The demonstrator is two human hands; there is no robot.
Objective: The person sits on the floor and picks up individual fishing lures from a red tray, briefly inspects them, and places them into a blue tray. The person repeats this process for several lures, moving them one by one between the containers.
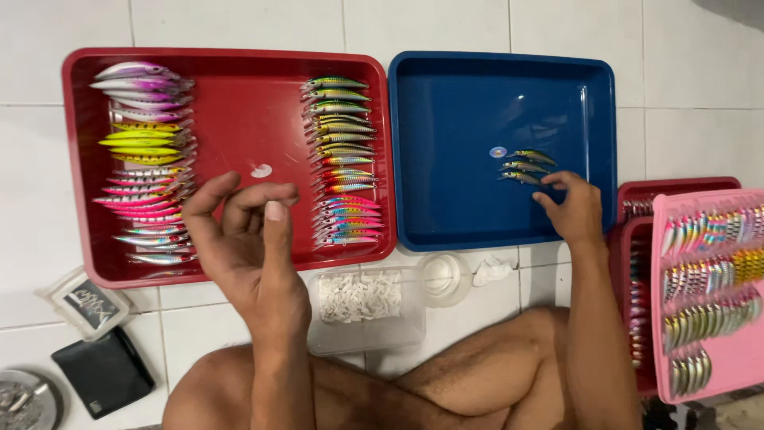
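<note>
My left hand (243, 239) hovers over the front of the red tray (231, 68), fingers curled and apart, holding nothing I can see. The red tray holds two columns of fishing lures: large ones (147, 159) along its left side and smaller multicoloured ones (342, 159) along its right side. My right hand (573, 209) rests in the blue tray (469, 95), fingertips touching the lowest of three small greenish lures (525, 167) lying in a short stack there.
A clear box of small white pieces (362, 302) and a round clear lid (446, 275) sit before the trays. A pink tray of lures (708, 295) lies on stacked red trays (637, 239) at right. A black case (103, 370) and an ashtray (24, 402) sit at lower left. My bare legs cross below.
</note>
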